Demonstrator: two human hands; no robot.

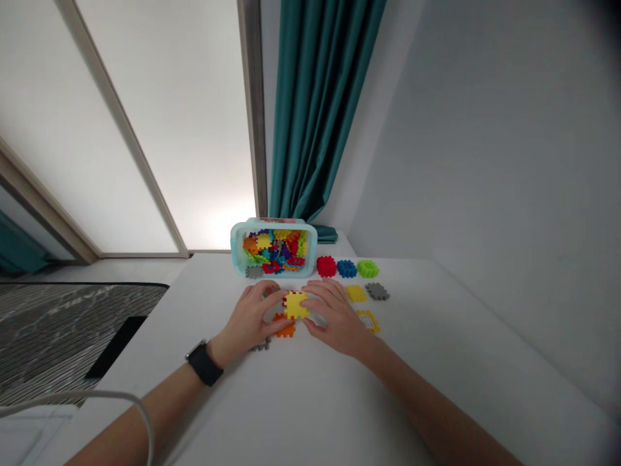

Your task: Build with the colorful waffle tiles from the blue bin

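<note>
Between both hands is a yellow square interlocking tile point(295, 305) with notched edges. My left hand point(252, 316), a dark watch on its wrist, pinches the tile's left side. From the right, my right hand point(337, 317) grips the same tile with thumb and fingers. Just below it an orange notched tile point(286, 330) lies partly covered by the left fingers. A grey notched piece point(262, 345) shows in part under my left hand. Some red shows at the yellow tile's left edge, but its shape is hidden.
A pale blue bin point(234, 249) full of mixed notched pieces stands at the back. Right of it sit red point(326, 266), blue point(347, 268) and green point(367, 268) blocks. Nearer are a yellow tile point(356, 293), a grey piece point(377, 291) and a yellow frame-like piece point(375, 321).
</note>
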